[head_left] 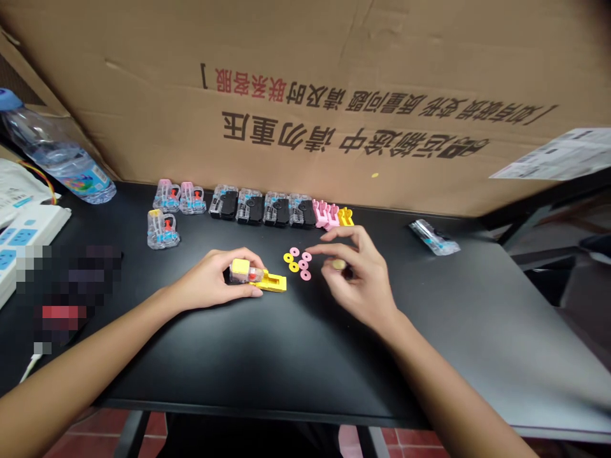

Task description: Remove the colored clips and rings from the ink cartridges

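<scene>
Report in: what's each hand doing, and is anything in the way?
Left grip closed on clear plastic, yellow-topped block, yellow plastic part against it. Right grip pinching small yellowish round piece. Flat pink and yellow rings between; no apparent obstruction.

We see a big brown box behind the black worktop. On our left are a clear bottle and a white power strip. Red tiles lie below.
</scene>
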Demonstrator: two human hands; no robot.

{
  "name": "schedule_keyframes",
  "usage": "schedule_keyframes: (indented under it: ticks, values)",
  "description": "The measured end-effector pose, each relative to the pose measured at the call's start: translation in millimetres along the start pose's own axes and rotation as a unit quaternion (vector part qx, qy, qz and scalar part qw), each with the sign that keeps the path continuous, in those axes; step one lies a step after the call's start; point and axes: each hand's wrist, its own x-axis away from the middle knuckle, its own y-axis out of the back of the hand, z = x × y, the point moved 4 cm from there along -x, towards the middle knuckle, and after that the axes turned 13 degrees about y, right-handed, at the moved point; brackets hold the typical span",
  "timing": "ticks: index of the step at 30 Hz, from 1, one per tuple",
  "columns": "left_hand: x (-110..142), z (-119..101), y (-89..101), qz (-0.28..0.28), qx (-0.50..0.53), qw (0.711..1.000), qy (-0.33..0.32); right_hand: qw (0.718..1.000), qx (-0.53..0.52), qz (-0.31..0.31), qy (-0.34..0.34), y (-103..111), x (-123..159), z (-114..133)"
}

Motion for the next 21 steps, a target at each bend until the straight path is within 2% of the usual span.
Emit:
schedule_keyframes:
  ticks: [4,7,9,13,21]
  values:
    - [-0.4,-1.5,-0.4,-0.002,-0.007,1.000,-0.017,0.988,-0.142,-0.061,-0.026,4.9,-1.3,8.0]
    - [0.0,-2.5,-1.3,-0.001,-0.008,0.999,-0.032,0.963,-0.259,-0.056,-0.054,-1.3,1.5,9.6]
    - [0.6,-1.9,-1.8,-0.001,-0.007,0.999,-0.035,0.947,-0.303,-0.041,-0.098,-6.1,5.4,9.1]
    - [1.7,0.6,-2.4,-0.001,-0.007,0.999,-0.032,0.942,-0.302,-0.015,-0.149,-8.6,9.9,12.2]
    - [0.7,-1.2,-2.2,-0.002,-0.006,0.999,-0.034,0.954,-0.263,0.065,-0.127,-14.9,6.6,23.7]
